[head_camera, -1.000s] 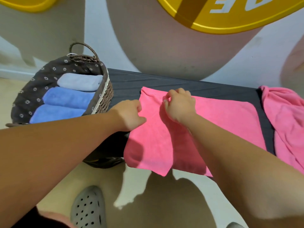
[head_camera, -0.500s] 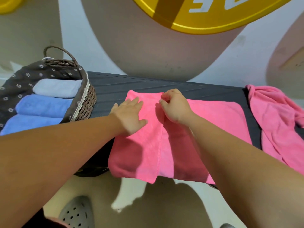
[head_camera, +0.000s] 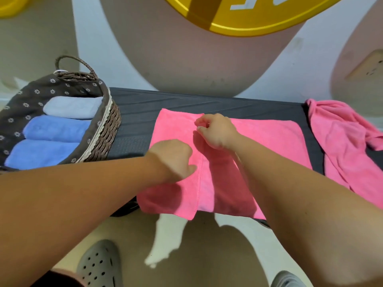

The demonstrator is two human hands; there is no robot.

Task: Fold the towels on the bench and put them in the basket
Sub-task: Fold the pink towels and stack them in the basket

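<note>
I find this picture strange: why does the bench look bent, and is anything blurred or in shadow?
Head view: the wide-angle lens bows the bench and stretches things near the edges. Head view: the right arm casts a soft shadow on the spread towel, so the light probably comes from above. Head view: the left hand looks slightly motion-blurred.

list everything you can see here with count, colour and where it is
basket: 1, brown wicker with a dark flowered liner, at the left end of the bench
folded towels: 3, two blue and one pale grey-blue, inside the basket
bench: 1, black, across the middle
spread pink towel: 1, pink, centre of the bench, left part folded over
crumpled pink towel: 1, pink, right end of the bench
disc: 1, yellow, on the wall at the top
clogs: 2, grey, on the floor at the bottom
left hand: 1, on the folded flap, fingers curled, grip unclear
right hand: 1, pinching the flap's far edge
</note>
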